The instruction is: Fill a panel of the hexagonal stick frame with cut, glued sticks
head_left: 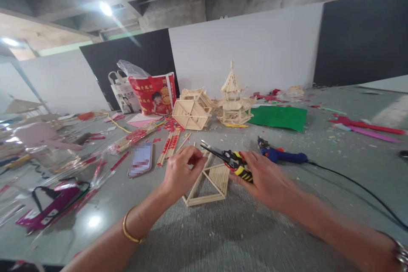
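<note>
My right hand [266, 178] is wrapped round a pair of yellow-and-black handled cutters [234, 159], whose jaws point left over the far side of a stick frame. My left hand [183, 170] is closed in a pinch above that frame's left part, close to the cutter tips. What lies between its fingertips is too small to make out. The flat wooden stick frame [207, 199] rests on the table below both hands, its right section filled with parallel sticks. A blue glue gun [287, 156] lies just beyond my right hand.
Behind stand a stick-built pagoda [232, 108] and a tilted hexagonal stick structure [191, 112]. A green sheet [279, 117] lies to their right. Left are a phone [140, 159], bundled sticks [168, 146], a red bag [153, 95] and a purple pouch [52, 204]. The gun's black cord [357, 182] runs right.
</note>
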A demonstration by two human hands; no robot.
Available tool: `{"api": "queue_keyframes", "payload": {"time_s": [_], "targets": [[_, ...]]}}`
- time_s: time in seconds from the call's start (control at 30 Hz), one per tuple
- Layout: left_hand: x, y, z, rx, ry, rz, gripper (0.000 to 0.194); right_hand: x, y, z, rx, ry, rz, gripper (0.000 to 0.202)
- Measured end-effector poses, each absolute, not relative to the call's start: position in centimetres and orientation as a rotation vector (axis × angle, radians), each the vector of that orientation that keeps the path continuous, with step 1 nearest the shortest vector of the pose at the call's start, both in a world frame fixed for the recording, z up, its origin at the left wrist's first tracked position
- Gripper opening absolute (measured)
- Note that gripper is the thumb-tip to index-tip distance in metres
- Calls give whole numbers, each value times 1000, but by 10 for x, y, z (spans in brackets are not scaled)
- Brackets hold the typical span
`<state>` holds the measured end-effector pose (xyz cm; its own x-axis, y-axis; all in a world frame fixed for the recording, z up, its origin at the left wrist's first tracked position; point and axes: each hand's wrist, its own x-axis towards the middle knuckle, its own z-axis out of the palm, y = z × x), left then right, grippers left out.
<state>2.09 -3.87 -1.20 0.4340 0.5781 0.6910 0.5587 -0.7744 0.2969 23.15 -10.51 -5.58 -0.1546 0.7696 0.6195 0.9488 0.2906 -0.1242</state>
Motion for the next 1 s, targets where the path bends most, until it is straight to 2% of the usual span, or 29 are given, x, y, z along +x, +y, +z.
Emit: {"api": "queue_keyframes", "payload": {"time_s": [0.63, 0.83, 1.0], "targets": [[20, -40, -12, 2885, 977, 1401, 12, 230, -106, -54, -1568, -1964, -290, 42], [21, -43, -9, 2906, 836, 1599, 10, 234, -103, -55, -1545, -2009, -167, 31], [21, -36, -11, 2940, 922, 1570, 9, 231, -96, -52, -1691, -2003, -108, 28]]}}
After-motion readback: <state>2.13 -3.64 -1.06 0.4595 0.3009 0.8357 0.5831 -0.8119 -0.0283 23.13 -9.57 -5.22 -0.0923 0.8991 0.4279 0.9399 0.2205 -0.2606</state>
